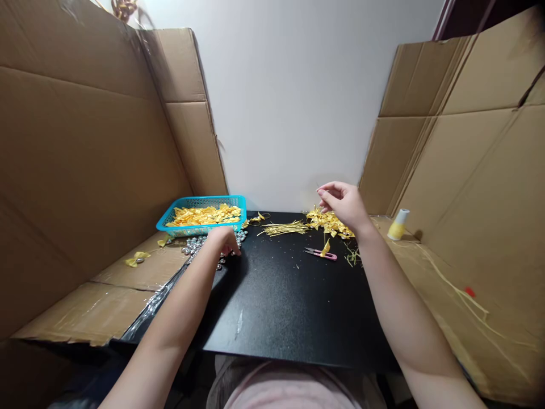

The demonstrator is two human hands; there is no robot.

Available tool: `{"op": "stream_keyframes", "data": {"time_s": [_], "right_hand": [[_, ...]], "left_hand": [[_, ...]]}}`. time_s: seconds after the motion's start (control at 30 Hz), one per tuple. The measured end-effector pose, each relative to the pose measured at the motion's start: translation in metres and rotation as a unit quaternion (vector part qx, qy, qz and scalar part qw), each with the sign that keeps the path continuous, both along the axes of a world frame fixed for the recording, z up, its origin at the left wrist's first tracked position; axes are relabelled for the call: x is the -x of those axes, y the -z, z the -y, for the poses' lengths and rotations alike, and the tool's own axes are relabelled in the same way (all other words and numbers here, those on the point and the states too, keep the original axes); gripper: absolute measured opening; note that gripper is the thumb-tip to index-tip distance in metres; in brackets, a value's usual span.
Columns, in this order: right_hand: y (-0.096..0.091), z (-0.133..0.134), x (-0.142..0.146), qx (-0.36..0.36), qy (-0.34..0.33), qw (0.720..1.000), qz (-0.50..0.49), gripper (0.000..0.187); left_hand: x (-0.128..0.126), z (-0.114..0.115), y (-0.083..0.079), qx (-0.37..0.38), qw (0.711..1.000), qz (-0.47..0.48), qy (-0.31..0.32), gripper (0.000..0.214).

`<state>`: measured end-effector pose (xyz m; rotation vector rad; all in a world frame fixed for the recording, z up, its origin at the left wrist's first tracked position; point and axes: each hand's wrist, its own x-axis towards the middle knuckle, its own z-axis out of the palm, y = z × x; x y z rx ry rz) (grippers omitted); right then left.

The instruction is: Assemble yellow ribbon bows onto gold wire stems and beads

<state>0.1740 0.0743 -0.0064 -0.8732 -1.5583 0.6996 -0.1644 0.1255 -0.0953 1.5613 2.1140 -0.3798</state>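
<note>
My left hand (pixel 223 241) reaches forward over a scatter of small silver beads (pixel 193 244) on the black table (pixel 281 301), its fingers curled down among them; what it pinches is hidden. My right hand (pixel 343 204) is raised above a pile of yellow ribbon pieces (pixel 330 222), with thumb and fingers pinched together on something thin that I cannot make out. A bundle of gold wire strands (pixel 284 228) lies between the two hands.
A blue basket (pixel 202 213) of yellow ribbon bows stands at the back left. Pink snips (pixel 321 254) lie near the right wrist. A yellow thread spool (pixel 398 224) stands on the right. Cardboard walls (pixel 85 159) flank both sides. A loose yellow bow (pixel 136 259) lies on the left cardboard.
</note>
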Motion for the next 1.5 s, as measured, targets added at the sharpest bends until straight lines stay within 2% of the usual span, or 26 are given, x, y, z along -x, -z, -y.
{"op": "stream_keyframes", "data": {"time_s": [0.27,0.47,0.57,0.67,0.7,0.77,0.87,0.93,0.97,1.1,1.2,1.5], "right_hand": [[0.000,-0.001,-0.001,0.000,-0.010,1.000,-0.009,0.023],[0.000,-0.002,0.000,-0.002,-0.019,1.000,-0.005,0.021],[-0.001,-0.001,0.000,0.000,-0.023,1.000,-0.013,0.020],[-0.002,0.000,0.001,0.008,-0.022,1.000,-0.020,0.021],[-0.003,0.001,0.001,0.010,-0.021,0.999,-0.024,0.022],[-0.005,0.004,0.002,0.009,-0.017,0.999,-0.029,0.022],[-0.010,0.013,0.005,-0.018,-0.003,0.999,-0.032,0.018],[-0.013,0.021,0.008,-0.039,0.005,0.999,-0.032,0.015],[-0.014,0.025,0.010,-0.045,0.005,0.998,-0.031,0.015],[-0.015,0.039,0.018,-0.052,-0.014,0.998,-0.022,0.014],[-0.016,0.047,0.022,-0.050,-0.017,0.998,-0.023,0.013],[-0.019,0.056,0.024,-0.054,-0.014,0.998,-0.029,0.014]], "left_hand": [[-0.011,-0.004,-0.003,0.023,1.000,-0.019,0.010,0.026],[-0.028,0.008,-0.009,0.049,0.997,0.030,0.046,0.024],[-0.050,0.016,-0.023,0.030,0.988,0.119,0.096,0.020],[-0.081,0.019,-0.053,-0.010,0.958,0.237,0.163,0.023],[-0.092,0.019,-0.065,-0.033,0.936,0.292,0.192,0.025],[-0.112,0.022,-0.087,-0.145,0.831,0.479,0.243,0.027],[-0.136,0.033,-0.105,-0.318,0.662,0.651,0.193,0.029],[-0.146,0.045,-0.106,-0.376,0.588,0.700,0.149,0.032],[-0.150,0.051,-0.104,-0.391,0.568,0.712,0.136,0.032],[-0.157,0.069,-0.093,-0.451,0.522,0.712,0.135,0.031],[-0.160,0.077,-0.091,-0.476,0.493,0.714,0.142,0.030],[-0.170,0.088,-0.091,-0.493,0.453,0.733,0.120,0.031]]}}
